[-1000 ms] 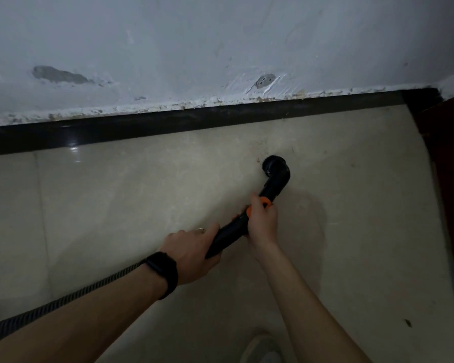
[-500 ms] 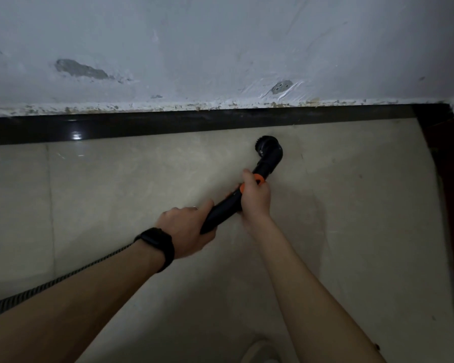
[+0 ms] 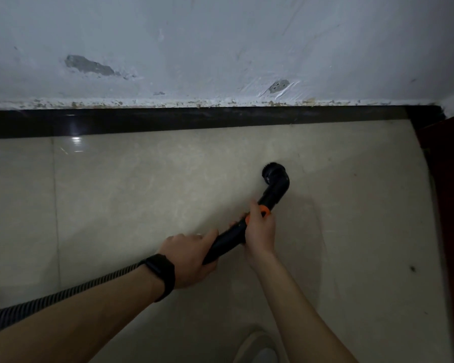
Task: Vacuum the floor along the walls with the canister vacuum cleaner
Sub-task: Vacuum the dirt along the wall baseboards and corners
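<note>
Hose (image 3: 63,293): cut off at the left edge. Its join to the wand (image 3: 227,241) is hidden under the left hand (image 3: 192,258). The right hand (image 3: 260,229) covers part of the orange collar (image 3: 264,209). Brush head (image 3: 273,172): bristle contact with the floor (image 3: 142,192) is indiscernible. Shoe (image 3: 258,347): cropped by the bottom edge. Dark speck (image 3: 413,269): too small to identify.

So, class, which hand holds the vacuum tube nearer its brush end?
The right hand, at the orange ring; the left hand, with the black wristband, grips farther back.
</note>
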`<state>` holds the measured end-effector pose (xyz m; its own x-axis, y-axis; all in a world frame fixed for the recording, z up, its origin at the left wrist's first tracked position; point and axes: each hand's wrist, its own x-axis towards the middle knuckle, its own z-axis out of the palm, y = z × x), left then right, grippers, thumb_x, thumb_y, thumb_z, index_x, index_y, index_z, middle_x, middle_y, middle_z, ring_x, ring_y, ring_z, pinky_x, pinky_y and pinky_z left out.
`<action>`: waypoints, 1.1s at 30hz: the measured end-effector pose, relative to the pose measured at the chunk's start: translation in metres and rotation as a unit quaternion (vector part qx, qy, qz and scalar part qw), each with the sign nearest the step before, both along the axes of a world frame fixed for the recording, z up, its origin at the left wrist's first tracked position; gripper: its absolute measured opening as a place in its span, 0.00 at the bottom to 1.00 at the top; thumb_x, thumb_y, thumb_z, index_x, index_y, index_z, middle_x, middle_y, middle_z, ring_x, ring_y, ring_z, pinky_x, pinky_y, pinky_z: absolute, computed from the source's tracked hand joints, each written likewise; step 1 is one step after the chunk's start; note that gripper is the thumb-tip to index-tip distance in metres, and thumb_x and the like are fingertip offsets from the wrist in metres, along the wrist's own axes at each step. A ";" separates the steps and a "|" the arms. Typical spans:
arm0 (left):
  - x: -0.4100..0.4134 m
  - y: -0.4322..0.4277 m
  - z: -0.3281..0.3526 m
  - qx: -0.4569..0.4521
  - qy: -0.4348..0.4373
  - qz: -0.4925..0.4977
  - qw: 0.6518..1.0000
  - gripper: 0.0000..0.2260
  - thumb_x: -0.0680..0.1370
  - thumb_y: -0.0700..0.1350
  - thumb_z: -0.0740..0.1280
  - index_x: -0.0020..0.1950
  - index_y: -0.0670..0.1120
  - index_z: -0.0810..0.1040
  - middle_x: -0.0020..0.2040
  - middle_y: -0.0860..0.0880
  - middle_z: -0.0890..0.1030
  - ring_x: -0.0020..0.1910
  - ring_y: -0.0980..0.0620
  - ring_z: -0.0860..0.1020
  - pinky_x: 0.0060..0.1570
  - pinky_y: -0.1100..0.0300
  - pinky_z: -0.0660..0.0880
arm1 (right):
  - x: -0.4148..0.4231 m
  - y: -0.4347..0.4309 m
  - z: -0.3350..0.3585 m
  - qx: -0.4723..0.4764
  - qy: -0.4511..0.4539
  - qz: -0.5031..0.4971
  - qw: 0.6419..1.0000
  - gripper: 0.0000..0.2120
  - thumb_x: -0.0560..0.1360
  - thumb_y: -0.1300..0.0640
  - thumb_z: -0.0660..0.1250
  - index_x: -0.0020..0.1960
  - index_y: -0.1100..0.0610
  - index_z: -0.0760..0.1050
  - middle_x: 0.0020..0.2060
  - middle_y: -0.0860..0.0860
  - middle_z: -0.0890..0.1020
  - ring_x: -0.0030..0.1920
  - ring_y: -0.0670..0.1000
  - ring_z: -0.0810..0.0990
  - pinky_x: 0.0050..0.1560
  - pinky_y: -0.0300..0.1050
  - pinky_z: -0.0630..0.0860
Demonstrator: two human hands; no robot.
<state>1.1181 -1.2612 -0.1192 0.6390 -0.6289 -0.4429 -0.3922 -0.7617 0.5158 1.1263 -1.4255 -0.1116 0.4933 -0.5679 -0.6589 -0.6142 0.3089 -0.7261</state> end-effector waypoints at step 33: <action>0.062 -0.032 0.004 -0.008 -0.003 0.055 0.998 0.13 0.79 0.58 0.61 0.58 0.54 0.64 0.36 0.54 0.71 0.35 0.47 0.73 0.37 0.57 0.70 | 0.074 -0.030 -0.011 -0.057 0.036 0.032 0.997 0.21 0.79 0.48 0.67 0.64 0.62 0.72 0.41 0.54 0.80 0.38 0.54 0.83 0.50 0.58 0.85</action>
